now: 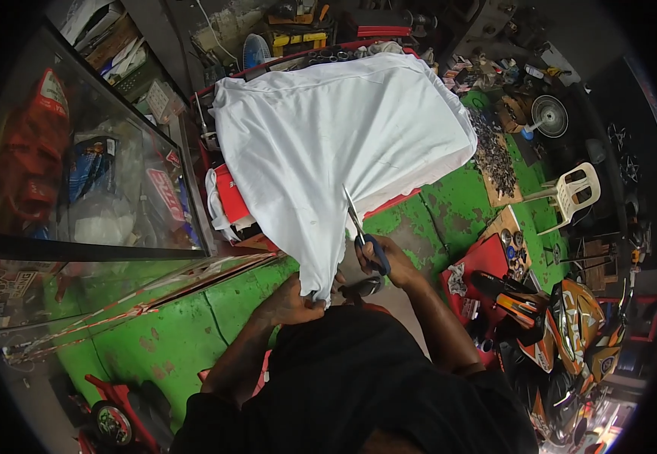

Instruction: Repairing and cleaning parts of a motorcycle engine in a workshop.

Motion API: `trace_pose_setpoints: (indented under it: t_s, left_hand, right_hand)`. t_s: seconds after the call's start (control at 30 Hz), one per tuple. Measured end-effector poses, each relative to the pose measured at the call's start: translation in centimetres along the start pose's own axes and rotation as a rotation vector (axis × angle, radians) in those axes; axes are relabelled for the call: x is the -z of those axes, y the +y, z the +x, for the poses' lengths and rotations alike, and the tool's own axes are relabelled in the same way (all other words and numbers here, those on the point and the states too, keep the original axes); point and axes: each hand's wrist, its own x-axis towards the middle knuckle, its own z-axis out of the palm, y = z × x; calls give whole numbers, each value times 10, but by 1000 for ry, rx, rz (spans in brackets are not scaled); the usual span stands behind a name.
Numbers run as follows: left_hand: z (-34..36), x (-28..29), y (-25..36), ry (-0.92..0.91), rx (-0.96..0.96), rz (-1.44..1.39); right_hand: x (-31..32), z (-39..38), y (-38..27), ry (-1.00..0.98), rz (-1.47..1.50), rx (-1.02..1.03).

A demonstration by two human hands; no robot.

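A large white cloth [328, 144] lies spread over a bench, its near corner drawn down toward my body in a taut, creased point. My left hand [293, 303] is closed on that bunched corner. In my right hand [390, 265] is a pair of scissors [372, 255] with dark handles. The blades point up and away, along the right edge of the pulled cloth. Whether they touch the fabric or stand just above it I cannot tell. Folds of cloth hide part of the bench.
A glass-fronted cabinet [128, 174] stands at the left. To the right are a cream plastic chair [574, 193], a standing fan [549, 116], a red mat [480, 265] and an orange motorcycle [571, 325]. Red cloth [228, 193] shows beside the bench. The floor [139, 333] is worn green.
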Motion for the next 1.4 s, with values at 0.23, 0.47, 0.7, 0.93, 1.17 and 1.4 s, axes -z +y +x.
trace_pose_setpoints:
  t_s: [0.23, 0.47, 0.7, 0.93, 1.17, 1.4]
  left_hand:
    - [-5, 10, 0, -27, 82, 121]
    - [-16, 14, 21, -60, 184, -196]
    - [-25, 18, -12, -148, 181, -101]
    - [-54, 29, -39, 35, 439, -68]
    - [-71, 38, -41, -100, 544, -143]
    - [-56, 43, 1, 144, 656, 703]
  right_hand:
    - [-9, -7, 6, 28, 75, -46]
    - [-12, 11, -4, 1, -49, 30]
    - [-16, 38, -10, 7, 123, 24]
    - [-22, 48, -21, 9, 8, -31]
    - [-24, 56, -48, 54, 40, -128]
    - [-14, 59, -24, 85, -38, -57]
